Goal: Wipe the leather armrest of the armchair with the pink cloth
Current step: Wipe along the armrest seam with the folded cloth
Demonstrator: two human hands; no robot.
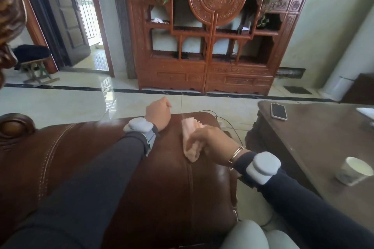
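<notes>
The brown leather armrest (166, 184) of the armchair fills the lower middle of the view, with a seam running down it. A pink cloth (191, 137) lies bunched on the armrest's far right part. My right hand (212, 141) presses on the cloth and grips it, fingers wrapped over its middle. My left hand (158, 113) rests at the far end of the armrest, to the left of the cloth, fingers curled under with nothing seen in them. Both wrists wear pale grey bands.
A dark wooden table (315, 139) stands close on the right with a phone (278, 111) and a white cup (354, 171) on it. A thin cable (232, 125) runs between armrest and table. A carved wooden cabinet (208, 46) stands across the tiled floor.
</notes>
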